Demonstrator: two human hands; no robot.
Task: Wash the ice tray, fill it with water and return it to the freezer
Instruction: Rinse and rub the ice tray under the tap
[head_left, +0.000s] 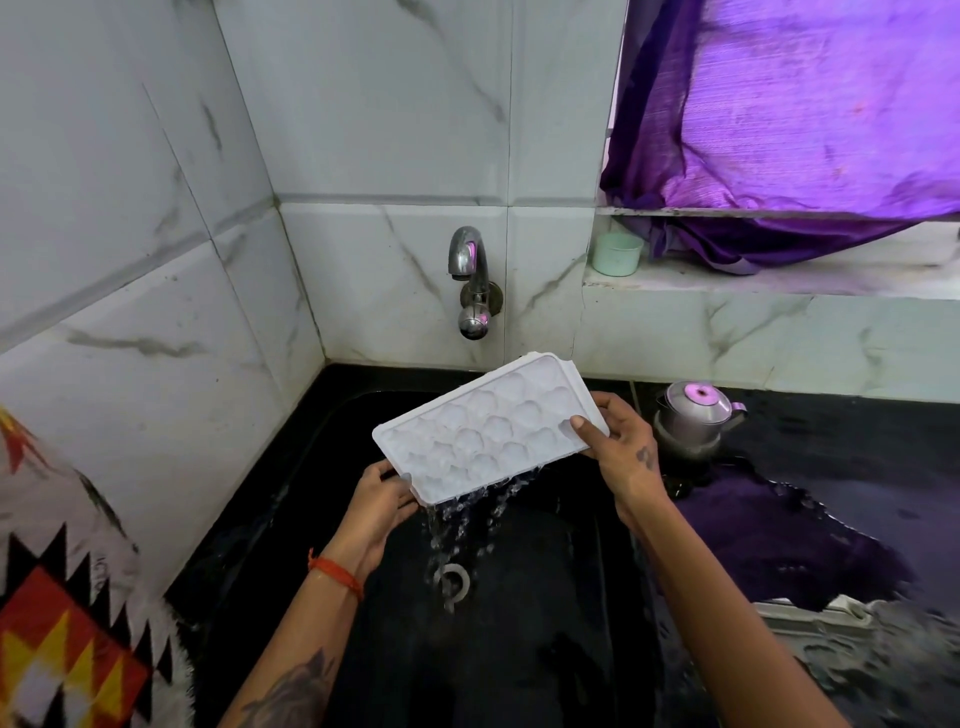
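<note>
A white ice tray with round cells is held tilted over the black sink, its near long edge lower. Water spills off that lower edge in strands toward the drain. My left hand grips the tray's near-left corner from below. My right hand holds the far-right end, thumb on top of the tray and fingers behind it. The chrome tap on the tiled wall above shows no water coming from its spout.
A small steel kettle stands on the wet black counter right of the sink. A pale green cup sits on the window ledge under a purple curtain. A patterned cloth hangs at the left.
</note>
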